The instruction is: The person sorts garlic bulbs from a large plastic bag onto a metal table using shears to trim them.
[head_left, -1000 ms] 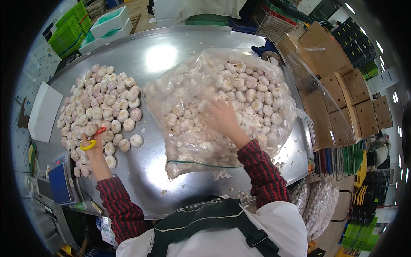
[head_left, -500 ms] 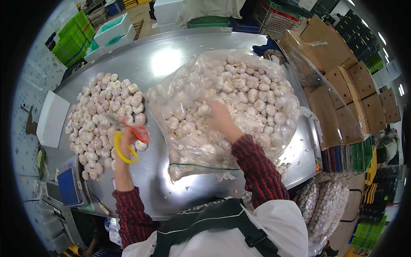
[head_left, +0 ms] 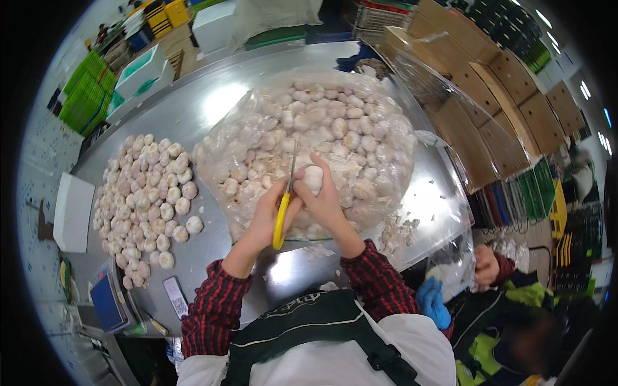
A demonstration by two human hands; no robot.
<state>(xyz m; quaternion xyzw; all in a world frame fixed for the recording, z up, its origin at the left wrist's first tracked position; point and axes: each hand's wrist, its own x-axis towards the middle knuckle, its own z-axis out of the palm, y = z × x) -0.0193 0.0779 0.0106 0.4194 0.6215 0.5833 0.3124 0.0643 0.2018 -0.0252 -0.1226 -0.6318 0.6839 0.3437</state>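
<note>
My left hand [head_left: 270, 212] is closed around a pair of scissors [head_left: 282, 219] with yellow showing on the handle, blades pointing away from me. Pinched in the fingers of my right hand [head_left: 326, 199] is a white garlic bulb [head_left: 313, 179], close beside the blades. Both hands are above the near part of a large clear plastic bag [head_left: 215, 174], which lies open and is full of garlic bulbs and loose papery skins. To the left, a heap of garlic bulbs [head_left: 145, 199] is spread on the metal table [head_left: 212, 257].
Skin scraps [head_left: 400, 233] litter the table's right side. A phone-like slab [head_left: 175, 296] and a blue-covered item [head_left: 106, 301] lie front left. Cardboard boxes [head_left: 476, 122] stand far right. Front right, a co-worker's blue-gloved hand [head_left: 432, 302] and bare hand [head_left: 486, 265] are near clear plastic.
My left hand with the scissors has moved right, from the heap to the bag. My right hand has brought a bulb nearer to me. A co-worker has appeared at the right.
</note>
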